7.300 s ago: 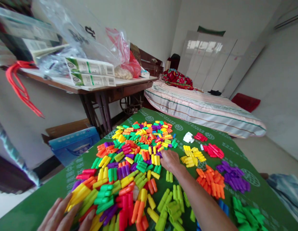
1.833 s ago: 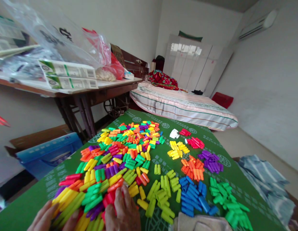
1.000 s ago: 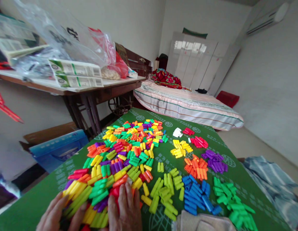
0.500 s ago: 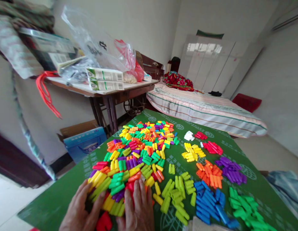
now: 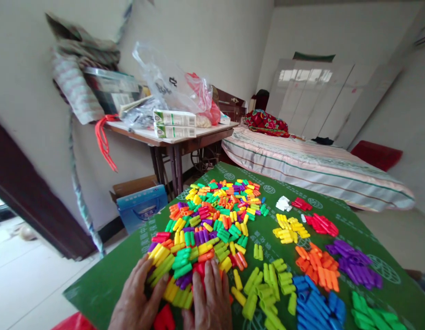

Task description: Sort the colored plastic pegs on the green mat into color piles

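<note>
My left hand (image 5: 138, 295) lies at the near left edge of a mixed pile of small plastic tube pieces (image 5: 190, 238), many joined in pairs. Its thumb and fingers are apart, touching yellow and lime pieces. My right hand (image 5: 211, 295) lies on the pile's near side, fingers stretched over red pieces (image 5: 199, 268) that it partly hides. Between the hands are yellow and lime tubes (image 5: 180, 295) and a green group (image 5: 182, 262). A red piece (image 5: 164, 317) sits by the left hand's thumb. Neither hand grips a piece.
On the green board (image 5: 92, 284), colour-sorted heaps lie to the right: lime (image 5: 265, 293), blue (image 5: 315, 305), orange (image 5: 317, 266), purple (image 5: 355, 263), yellow (image 5: 290, 228), green (image 5: 373, 314), red and white. Beyond stand a cluttered table (image 5: 212, 134), a blue box (image 5: 142, 208) and a bed (image 5: 302, 160).
The camera view has turned left, so everything appears further right. Both hands stay in about the same place against the pile, with the pieces around them looking much the same.
</note>
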`<act>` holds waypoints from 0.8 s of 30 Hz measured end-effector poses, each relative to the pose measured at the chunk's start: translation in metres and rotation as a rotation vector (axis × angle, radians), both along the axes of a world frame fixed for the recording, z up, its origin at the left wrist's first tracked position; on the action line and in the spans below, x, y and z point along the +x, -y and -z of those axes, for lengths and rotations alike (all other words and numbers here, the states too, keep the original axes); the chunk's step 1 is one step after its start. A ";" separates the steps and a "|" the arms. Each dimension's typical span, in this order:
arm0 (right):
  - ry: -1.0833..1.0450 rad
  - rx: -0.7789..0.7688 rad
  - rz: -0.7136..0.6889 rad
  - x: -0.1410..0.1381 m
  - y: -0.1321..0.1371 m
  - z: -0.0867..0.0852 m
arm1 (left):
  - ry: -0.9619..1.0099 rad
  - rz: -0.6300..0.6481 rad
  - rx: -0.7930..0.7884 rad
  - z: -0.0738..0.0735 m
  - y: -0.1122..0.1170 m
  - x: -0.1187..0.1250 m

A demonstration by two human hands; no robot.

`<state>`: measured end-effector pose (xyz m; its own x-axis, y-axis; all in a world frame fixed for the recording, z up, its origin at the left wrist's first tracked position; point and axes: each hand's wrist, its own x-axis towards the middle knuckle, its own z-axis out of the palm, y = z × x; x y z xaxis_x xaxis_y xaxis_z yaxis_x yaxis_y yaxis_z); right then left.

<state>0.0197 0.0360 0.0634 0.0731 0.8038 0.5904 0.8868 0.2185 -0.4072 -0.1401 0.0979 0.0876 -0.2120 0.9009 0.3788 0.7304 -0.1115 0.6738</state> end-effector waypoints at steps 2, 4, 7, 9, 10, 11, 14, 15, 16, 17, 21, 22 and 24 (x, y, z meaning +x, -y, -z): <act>-0.010 0.017 0.009 -0.001 -0.002 0.001 | 0.006 0.006 -0.004 0.001 -0.001 -0.002; -0.019 0.033 0.012 -0.002 -0.004 0.001 | 0.003 0.018 -0.027 0.003 -0.002 -0.004; -0.022 0.048 0.016 -0.002 -0.006 0.001 | -0.010 0.037 -0.034 0.004 -0.004 -0.006; -0.011 0.039 0.014 0.000 -0.007 0.002 | -0.017 0.037 -0.017 0.004 -0.005 -0.005; 0.000 0.033 0.009 0.000 -0.008 0.002 | -0.021 0.036 -0.008 0.004 -0.005 -0.005; 0.013 0.028 0.000 0.001 -0.009 0.002 | -0.024 0.030 0.000 0.004 -0.006 -0.004; 0.029 0.039 -0.020 0.003 -0.011 0.004 | -0.030 0.024 0.010 0.003 -0.006 -0.003; 0.023 0.051 -0.019 0.003 -0.011 0.004 | -0.033 0.030 0.010 0.002 -0.005 -0.003; 0.014 0.065 -0.015 0.003 -0.012 0.005 | -0.040 0.038 0.009 0.002 -0.005 -0.004; 0.004 0.077 -0.010 0.003 -0.012 0.006 | -0.052 0.048 0.010 0.003 -0.003 -0.005; 0.009 0.093 -0.019 0.005 -0.013 0.008 | -0.133 0.099 0.033 0.009 0.004 -0.016; 0.019 0.090 -0.026 0.006 -0.012 0.008 | -0.164 0.118 0.038 0.012 0.006 -0.020; 0.033 0.082 -0.040 0.009 -0.011 0.006 | -0.229 0.145 0.075 0.019 0.011 -0.028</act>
